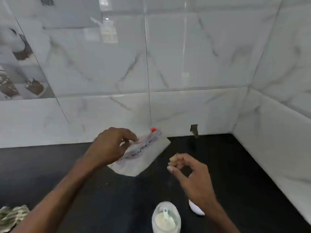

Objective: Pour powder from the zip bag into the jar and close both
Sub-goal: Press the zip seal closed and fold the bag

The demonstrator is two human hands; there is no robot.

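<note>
The zip bag (143, 158), clear with white powder, handwritten letters and a red slider (153, 129) at its top corner, is held tilted over the black counter near the back wall. My left hand (111, 145) pinches the bag's upper edge by the zip. My right hand (190, 175) hovers to the right of the bag, apart from it, its fingers curled with thumb and fingertips close together and nothing plainly held. The glass jar (166, 217) stands open at the bottom edge, with white powder and a white scoop inside. A white lid (196, 210) lies partly hidden behind my right wrist.
The black counter (235, 174) runs into a corner of white marble-tiled walls at the back and right. A patterned cloth (11, 216) lies at the bottom left. A small dark notch (194, 130) shows in the back wall's base.
</note>
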